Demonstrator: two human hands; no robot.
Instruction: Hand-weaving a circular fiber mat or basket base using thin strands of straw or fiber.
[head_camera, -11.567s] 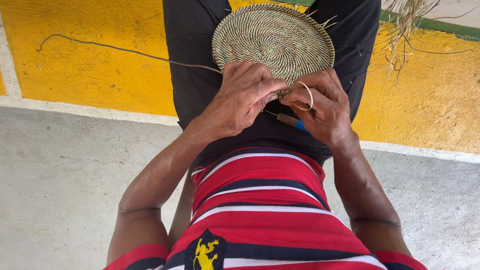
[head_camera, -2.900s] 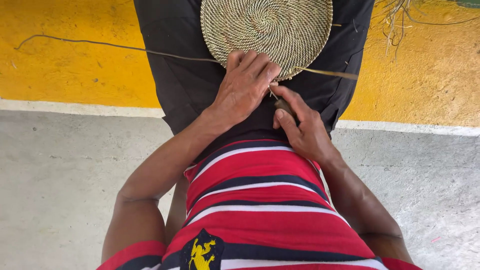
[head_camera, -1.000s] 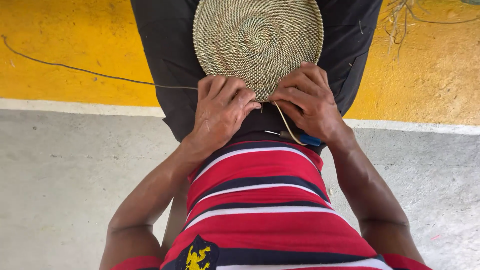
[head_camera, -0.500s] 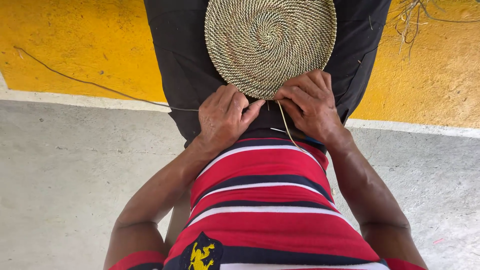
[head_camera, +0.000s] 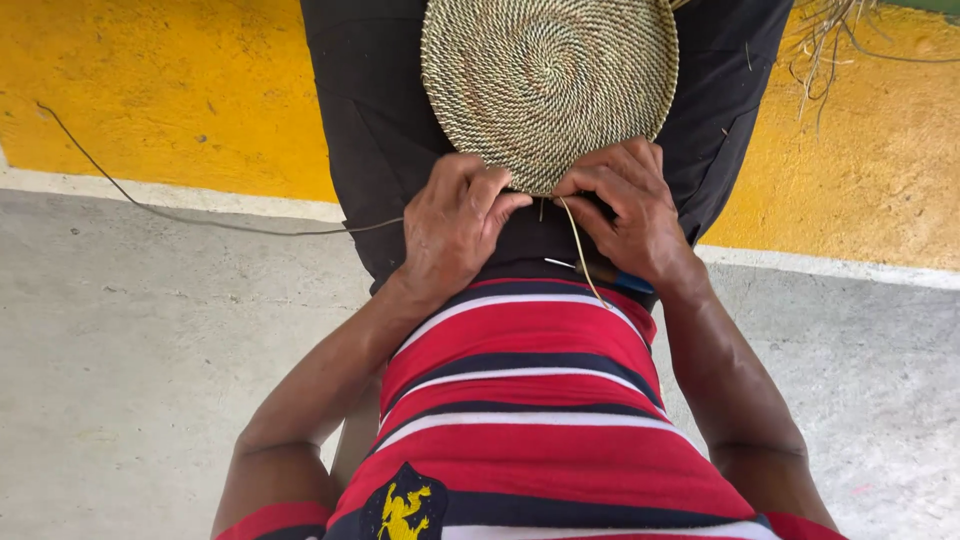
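A round coiled woven mat (head_camera: 548, 85) of pale straw lies on my lap, over dark trousers. My left hand (head_camera: 452, 222) grips the mat's near rim at its left side, fingers curled onto the edge. My right hand (head_camera: 628, 208) pinches the near rim just to the right of it. A thin pale straw strand (head_camera: 580, 245) runs from between my hands down toward my striped shirt. A tool with a blue handle (head_camera: 625, 279) pokes out under my right wrist.
A long thin fibre (head_camera: 200, 215) trails left from my lap across the yellow painted band (head_camera: 180, 90) and grey concrete floor (head_camera: 130, 380). Loose straw fibres (head_camera: 830, 40) lie at the top right.
The mat and both hands have shifted slightly with the view. My left hand's fingers have closed tighter on the rim, and my right hand has drawn nearer to it.
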